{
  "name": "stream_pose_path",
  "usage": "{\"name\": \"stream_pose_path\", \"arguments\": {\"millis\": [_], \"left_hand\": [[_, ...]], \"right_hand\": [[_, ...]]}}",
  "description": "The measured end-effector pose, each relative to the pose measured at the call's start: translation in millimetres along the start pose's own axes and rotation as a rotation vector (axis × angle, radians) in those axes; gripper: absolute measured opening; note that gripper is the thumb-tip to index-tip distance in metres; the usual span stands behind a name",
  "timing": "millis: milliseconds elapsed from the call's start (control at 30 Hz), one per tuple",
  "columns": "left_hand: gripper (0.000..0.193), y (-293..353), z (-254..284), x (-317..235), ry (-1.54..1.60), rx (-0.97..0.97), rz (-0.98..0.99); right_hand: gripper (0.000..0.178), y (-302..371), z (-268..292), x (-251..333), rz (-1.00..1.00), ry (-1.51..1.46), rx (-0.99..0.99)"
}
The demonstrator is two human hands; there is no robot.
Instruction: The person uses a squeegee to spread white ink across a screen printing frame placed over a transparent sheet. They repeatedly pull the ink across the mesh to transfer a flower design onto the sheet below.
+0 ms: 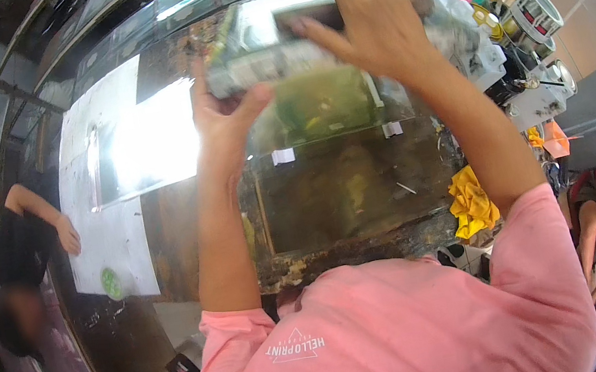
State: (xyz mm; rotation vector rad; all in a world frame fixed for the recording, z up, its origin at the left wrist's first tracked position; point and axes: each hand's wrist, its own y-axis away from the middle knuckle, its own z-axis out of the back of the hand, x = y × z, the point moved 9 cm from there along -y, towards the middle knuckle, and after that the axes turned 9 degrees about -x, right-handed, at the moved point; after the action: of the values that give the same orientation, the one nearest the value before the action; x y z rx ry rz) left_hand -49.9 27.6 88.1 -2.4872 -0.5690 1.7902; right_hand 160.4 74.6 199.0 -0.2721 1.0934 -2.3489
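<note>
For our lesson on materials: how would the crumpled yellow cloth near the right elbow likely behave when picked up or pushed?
The yellow cloth is probably floppy, since it bunches in many soft folds. It seems unlikely to roll, given its irregular outline.

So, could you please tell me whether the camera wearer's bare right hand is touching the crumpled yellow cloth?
Apart: the head view shows the right hand far beyond the crumpled yellow cloth, with stained brown work surface visible between them.
</note>
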Motion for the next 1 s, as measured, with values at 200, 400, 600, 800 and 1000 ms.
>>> {"name": "stream_pose_path", "arguments": {"millis": [200, 400, 600, 800, 1000], "left_hand": [[0.101, 68.1, 51.0, 69.4, -0.989, -0.069, 0.074], [0.109, 67.6, 76.7, 116.3, -1.431, -0.047, -0.134], [0.110, 41.6, 79.1, 138.5, -1.375, -0.040, -0.184], [0.128, 42.8, 67.2, 118.0, -1.358, -0.047, -0.324], [0.127, 38.5, 72.4, 122.0, -1.165, -0.008, -0.255]], "right_hand": [[0.040, 113.3, -54.9, 16.1, 0.017, -0.268, 0.532], [0.041, 177.9, -107.1, 33.9, -0.114, -0.319, 0.610], [0.039, 137.3, -207.2, -16.1, -0.028, -0.247, 0.448], [0.051, 25.3, -322.0, -96.0, 0.003, -0.247, 0.564], [0.052, -44.4, -355.5, -141.7, -0.008, -0.268, 0.296]]}}
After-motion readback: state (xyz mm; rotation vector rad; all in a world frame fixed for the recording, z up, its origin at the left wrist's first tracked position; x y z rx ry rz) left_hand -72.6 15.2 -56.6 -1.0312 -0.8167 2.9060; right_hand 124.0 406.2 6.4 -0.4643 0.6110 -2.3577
